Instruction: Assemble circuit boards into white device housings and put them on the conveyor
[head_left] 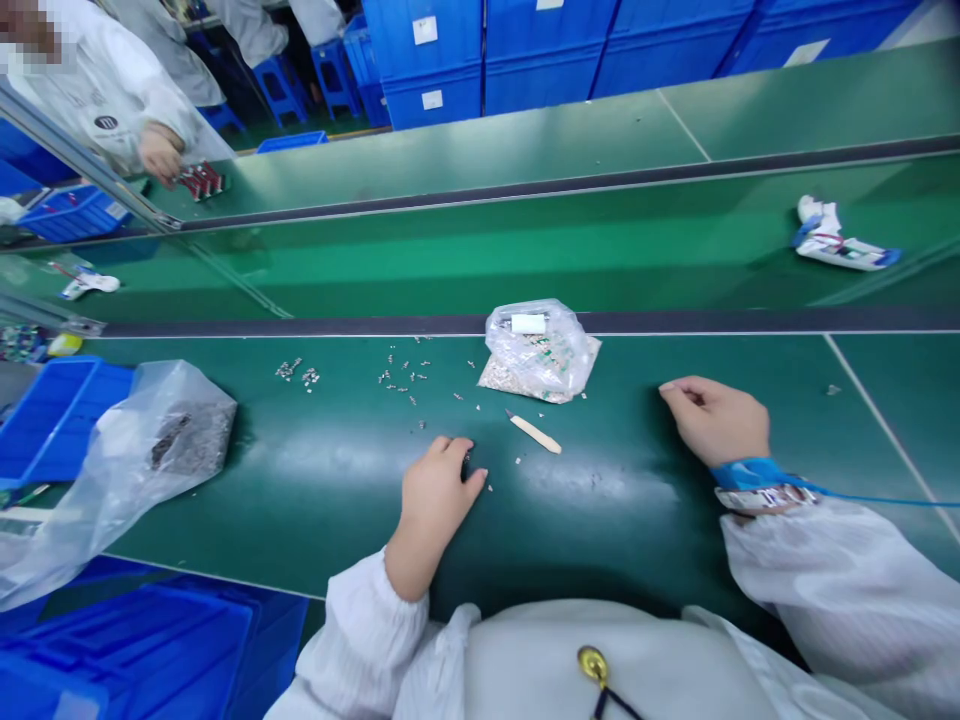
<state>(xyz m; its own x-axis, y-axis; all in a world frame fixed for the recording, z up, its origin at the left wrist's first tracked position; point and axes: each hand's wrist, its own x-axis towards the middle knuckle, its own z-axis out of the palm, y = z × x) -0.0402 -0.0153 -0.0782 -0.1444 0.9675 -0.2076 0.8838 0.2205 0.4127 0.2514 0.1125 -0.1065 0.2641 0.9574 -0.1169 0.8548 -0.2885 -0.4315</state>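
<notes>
1. Our left hand (439,490) rests low in the middle of the frame. Its fingers (459,447) are curled narrow, and a small dark piece (466,465) is pinched between them and the thumb, down on the worktop (315,480).
2. Our right hand (716,420) lies at centre right, well apart from the left. Its fingers are folded in toward the palm, and we cannot tell whether anything sits inside. A blue wrist strap (750,472) circles the wrist, and its cord runs to the right edge of the frame.
3. A pale wooden stick (534,432) lies between the two hands, just above and to the right of the left hand, touching neither.
4. Scattered small metal parts (405,375) dot the worktop above the left hand. A few single ones lie just beside the thumb.
5. A small clear bag (540,350) of parts sits against the worktop's far edge, where a dark strip (300,325) borders the green belt (450,250).
6. The bare worktop between the hands, and rightward toward a white seam line (885,430), is open.
7. At left, a large clear bag (150,440) overhangs the worktop's near edge beside a blue bin (52,410).
8. At upper left, a co-worker's hand (160,152) rests across the belt.
</notes>
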